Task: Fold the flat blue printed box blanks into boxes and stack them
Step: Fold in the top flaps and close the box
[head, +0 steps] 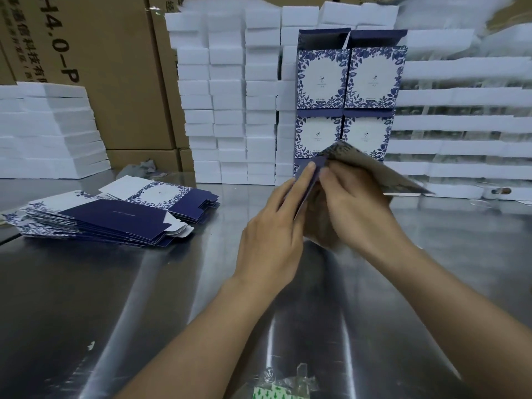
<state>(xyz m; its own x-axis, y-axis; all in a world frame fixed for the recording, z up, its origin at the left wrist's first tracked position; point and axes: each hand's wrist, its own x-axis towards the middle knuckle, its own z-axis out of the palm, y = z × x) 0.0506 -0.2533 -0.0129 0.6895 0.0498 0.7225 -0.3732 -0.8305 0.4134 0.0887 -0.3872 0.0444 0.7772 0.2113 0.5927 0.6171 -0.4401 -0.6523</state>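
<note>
A half-folded blue printed box blank point(371, 165) is held up above the steel table point(115, 298), blurred by motion. My left hand point(273, 234) lies with straight fingers along a dark blue flap of it. My right hand point(354, 208) grips the blank from the right with curled fingers. A fanned pile of flat blanks point(115, 214) lies on the table at the left. Several folded boxes point(348, 93) with blue leaf print stand stacked two wide at the back, just behind my hands.
White foam blocks point(230, 96) are piled in columns behind the table, with more at the left point(49, 131) and right point(460, 125). Brown cartons point(95, 67) stand at the back left. Crumpled clear wrap point(288, 381) lies at the near edge.
</note>
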